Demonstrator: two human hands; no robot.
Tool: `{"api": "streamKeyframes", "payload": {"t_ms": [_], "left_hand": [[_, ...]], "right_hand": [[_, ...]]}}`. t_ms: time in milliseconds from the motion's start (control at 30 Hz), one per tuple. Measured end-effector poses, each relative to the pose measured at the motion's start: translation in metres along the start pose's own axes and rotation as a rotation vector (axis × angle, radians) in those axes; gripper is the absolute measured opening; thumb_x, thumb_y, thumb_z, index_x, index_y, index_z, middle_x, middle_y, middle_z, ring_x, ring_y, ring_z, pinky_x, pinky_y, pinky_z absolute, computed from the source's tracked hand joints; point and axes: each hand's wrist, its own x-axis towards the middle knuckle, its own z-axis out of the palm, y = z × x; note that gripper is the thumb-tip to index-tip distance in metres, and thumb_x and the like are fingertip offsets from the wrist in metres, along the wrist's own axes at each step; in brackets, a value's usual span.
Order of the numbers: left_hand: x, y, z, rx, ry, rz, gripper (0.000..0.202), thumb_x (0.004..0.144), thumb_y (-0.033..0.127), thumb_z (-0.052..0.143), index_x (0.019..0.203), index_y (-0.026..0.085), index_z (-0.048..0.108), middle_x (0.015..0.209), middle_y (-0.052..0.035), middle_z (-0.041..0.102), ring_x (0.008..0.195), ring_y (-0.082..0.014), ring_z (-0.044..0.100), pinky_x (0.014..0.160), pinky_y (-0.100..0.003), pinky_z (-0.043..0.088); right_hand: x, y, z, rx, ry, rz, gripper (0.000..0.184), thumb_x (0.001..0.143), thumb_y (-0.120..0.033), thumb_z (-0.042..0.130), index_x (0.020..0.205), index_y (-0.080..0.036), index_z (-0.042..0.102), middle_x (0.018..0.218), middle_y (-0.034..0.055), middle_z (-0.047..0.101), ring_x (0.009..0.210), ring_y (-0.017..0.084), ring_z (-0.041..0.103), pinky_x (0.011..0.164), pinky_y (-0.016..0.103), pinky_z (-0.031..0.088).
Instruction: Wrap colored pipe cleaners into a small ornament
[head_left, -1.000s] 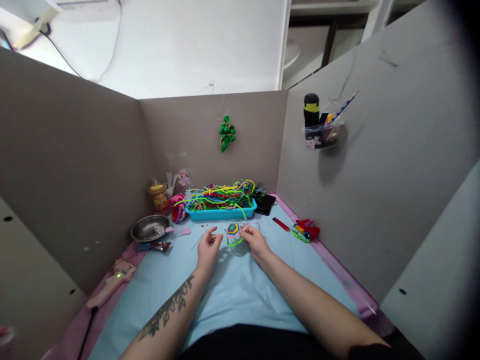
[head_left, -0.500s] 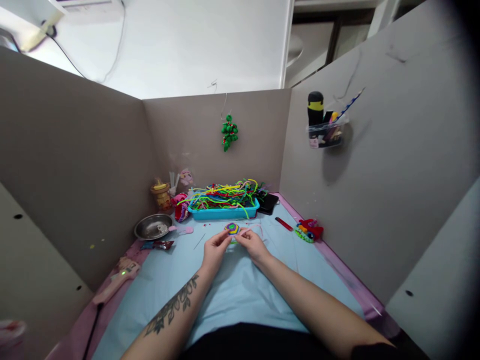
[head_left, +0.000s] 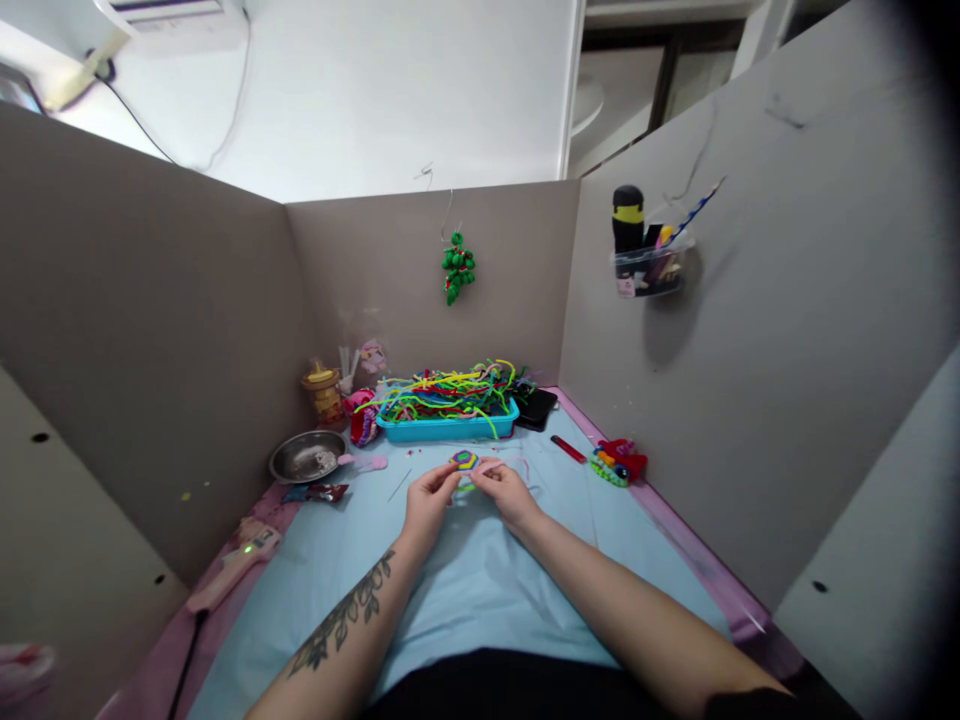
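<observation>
Between my hands is a small hexagonal pipe-cleaner coil [head_left: 465, 459], banded in yellow and purple round a green centre. My left hand [head_left: 430, 500] pinches its left edge between thumb and fingers. At its right side my right hand [head_left: 508, 492] is closed on a pale pink pipe cleaner [head_left: 517, 463] that loops out to the right. A bright green strand [head_left: 466, 488] shows just below the coil, between the hands. The fingertips hide how the pink strand meets the coil.
Behind the hands a blue tray [head_left: 442, 430] overflows with coloured pipe cleaners. A steel bowl [head_left: 296, 462] and a pink hot glue gun [head_left: 236, 572] lie left. To the right are a red stick-like tool [head_left: 568, 448], a colourful fuzzy craft [head_left: 619, 462] and a black phone-like slab [head_left: 536, 408].
The coil is tipped a little flatter, so its face looks narrower. Both hands keep nearly the same place and grip; the view has shifted very slightly.
</observation>
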Motion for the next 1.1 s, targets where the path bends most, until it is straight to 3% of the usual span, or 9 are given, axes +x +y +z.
{"api": "streamKeyframes", "payload": {"t_ms": [367, 467, 567, 667, 767, 933, 1100], "left_hand": [[0.003, -0.004, -0.002, -0.031, -0.013, -0.084, 0.031, 0.059, 0.033, 0.073, 0.083, 0.012, 0.072, 0.051, 0.0004, 0.06, 0.037, -0.0058, 0.037, 0.039, -0.02, 0.026], [0.002, -0.003, -0.001, -0.009, -0.014, -0.098, 0.034, 0.057, 0.034, 0.074, 0.083, 0.011, 0.072, 0.049, 0.0, 0.06, 0.038, -0.0072, 0.041, 0.04, -0.021, 0.028], [0.001, -0.001, 0.0, -0.041, -0.028, -0.122, 0.034, 0.054, 0.032, 0.077, 0.081, 0.011, 0.072, 0.062, -0.0051, 0.068, 0.051, -0.0119, 0.054, 0.05, -0.023, 0.039], [0.0, 0.0, 0.001, -0.07, -0.05, -0.133, 0.033, 0.052, 0.03, 0.079, 0.079, 0.012, 0.072, 0.076, -0.0089, 0.071, 0.066, -0.0171, 0.062, 0.064, -0.026, 0.045], [0.0, 0.001, 0.003, -0.068, -0.048, -0.142, 0.033, 0.05, 0.03, 0.08, 0.076, 0.012, 0.073, 0.076, -0.0088, 0.072, 0.068, -0.0184, 0.063, 0.067, -0.028, 0.046], [0.002, -0.001, 0.002, -0.099, -0.071, -0.167, 0.035, 0.049, 0.031, 0.081, 0.077, 0.012, 0.072, 0.074, -0.0088, 0.071, 0.064, -0.0171, 0.062, 0.064, -0.027, 0.045], [0.007, -0.007, -0.005, -0.106, -0.026, -0.187, 0.041, 0.05, 0.033, 0.08, 0.083, 0.01, 0.071, 0.065, -0.0052, 0.068, 0.052, -0.01, 0.054, 0.05, -0.021, 0.037]], "right_hand": [[0.0, 0.008, -0.003, -0.125, 0.096, -0.071, 0.029, 0.063, -0.046, 0.068, 0.068, -0.018, 0.062, 0.085, 0.0045, 0.06, 0.078, 0.019, 0.055, 0.071, 0.03, 0.043], [0.002, 0.011, -0.006, -0.152, 0.143, -0.089, 0.028, 0.062, -0.045, 0.069, 0.069, -0.018, 0.062, 0.094, 0.0064, 0.058, 0.09, 0.021, 0.054, 0.08, 0.033, 0.041], [0.004, 0.013, -0.009, -0.17, 0.179, -0.099, 0.028, 0.061, -0.045, 0.07, 0.066, -0.018, 0.062, 0.097, 0.0074, 0.057, 0.1, 0.024, 0.051, 0.088, 0.036, 0.037], [0.005, 0.014, -0.009, -0.131, 0.177, -0.047, 0.032, 0.06, -0.048, 0.07, 0.064, -0.017, 0.062, 0.098, 0.0076, 0.057, 0.097, 0.024, 0.052, 0.087, 0.037, 0.039], [0.004, 0.012, -0.006, -0.008, 0.152, 0.015, 0.033, 0.059, -0.049, 0.07, 0.063, -0.017, 0.062, 0.099, 0.0073, 0.057, 0.091, 0.022, 0.054, 0.082, 0.035, 0.042], [0.004, 0.011, -0.002, 0.162, 0.1, 0.075, 0.032, 0.061, -0.046, 0.071, 0.071, -0.017, 0.062, 0.093, 0.0056, 0.06, 0.081, 0.019, 0.056, 0.076, 0.033, 0.043], [0.007, 0.01, -0.009, -0.067, 0.165, -0.043, 0.027, 0.062, -0.042, 0.07, 0.067, -0.016, 0.063, 0.085, 0.0045, 0.062, 0.083, 0.019, 0.054, 0.076, 0.03, 0.041]]}}
